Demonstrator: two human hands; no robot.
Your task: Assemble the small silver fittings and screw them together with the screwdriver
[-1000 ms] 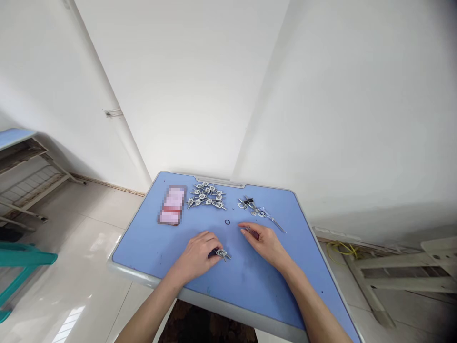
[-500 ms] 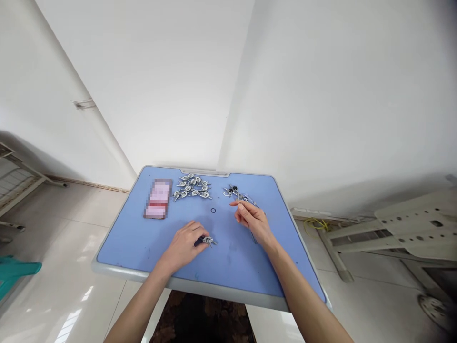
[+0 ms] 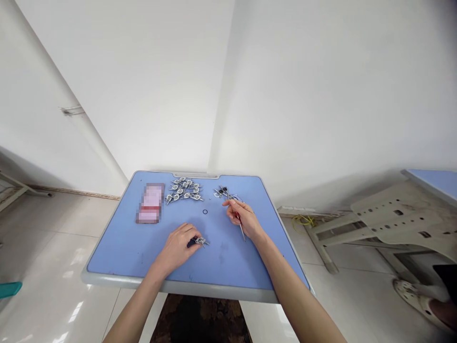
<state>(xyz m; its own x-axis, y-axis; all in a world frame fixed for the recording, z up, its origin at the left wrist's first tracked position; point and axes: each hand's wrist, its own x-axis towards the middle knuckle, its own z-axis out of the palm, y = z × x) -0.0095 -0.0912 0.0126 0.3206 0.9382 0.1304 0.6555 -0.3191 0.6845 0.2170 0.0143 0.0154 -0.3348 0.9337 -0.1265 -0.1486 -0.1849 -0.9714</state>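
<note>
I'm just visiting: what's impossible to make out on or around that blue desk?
All in the head view:
Metal part: one end hidden by the left grip.
Tool: handle mostly covered by the right grip.
Loose pieces: too small to identify; some may sit behind the right grip.
Pink slab: pixelated, details unreadable.
Teal thing: cut off by the left edge.

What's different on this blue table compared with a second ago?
The right hand has moved forward, nearer the small parts; the red tool in it now shows a thin shaft angled back toward the person. The view has swung right. Nothing was visibly let go. The left hand still holds its metal piece; the dark ring and metal cluster stayed put.
</note>
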